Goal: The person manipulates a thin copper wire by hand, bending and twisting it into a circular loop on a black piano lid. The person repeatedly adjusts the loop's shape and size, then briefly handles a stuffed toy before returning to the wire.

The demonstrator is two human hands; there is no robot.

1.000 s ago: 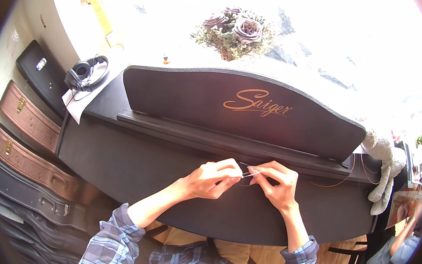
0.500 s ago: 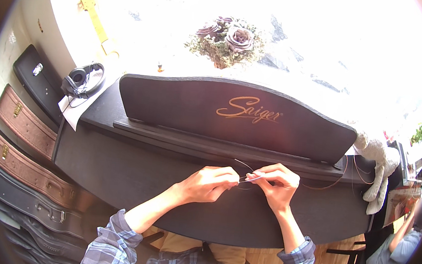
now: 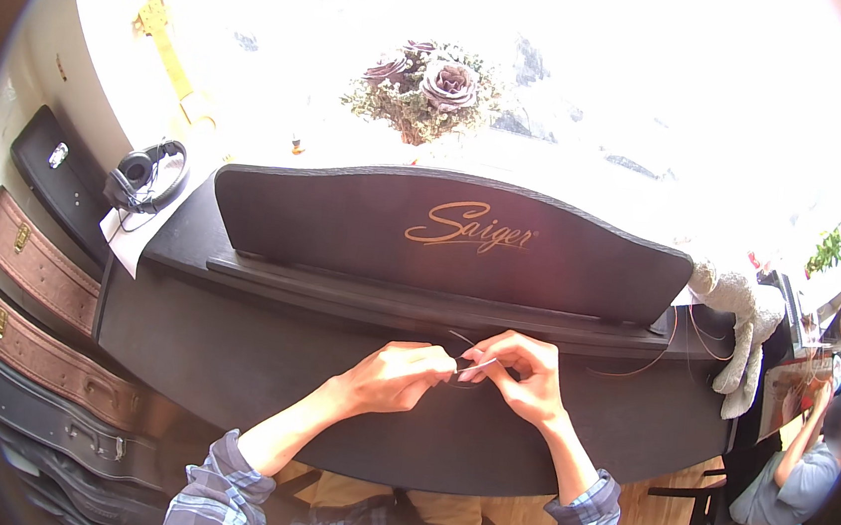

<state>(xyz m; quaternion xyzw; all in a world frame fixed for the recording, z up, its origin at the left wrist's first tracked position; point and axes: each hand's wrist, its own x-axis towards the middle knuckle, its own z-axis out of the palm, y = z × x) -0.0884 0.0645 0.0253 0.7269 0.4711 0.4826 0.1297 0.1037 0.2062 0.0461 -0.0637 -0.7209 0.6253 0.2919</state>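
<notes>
Both my hands meet over the dark curved desk top (image 3: 233,346), in front of the black upright board (image 3: 344,221) with gold lettering. My left hand (image 3: 396,375) is closed in a pinch on one end of a thin wire-like string (image 3: 463,337). My right hand (image 3: 523,373) pinches the same string between thumb and fingers, close beside the left fingertips. A loose end sticks up past the right fingers, and a pale thin piece (image 3: 478,368) shows between the hands. The string's exact path through the fingers is too fine to make out.
Headphones (image 3: 148,176) lie on white paper at the far left, beside stacked instrument cases (image 3: 37,354). Dried flowers (image 3: 431,88) stand behind the board. A grey plush toy (image 3: 750,321) and loose copper-coloured strings (image 3: 672,337) lie at right. Another person (image 3: 802,476) sits far right.
The view has shifted slightly. My hands stay together on the string; the right fingers have turned a little and the pale piece now tilts upward to the right.
</notes>
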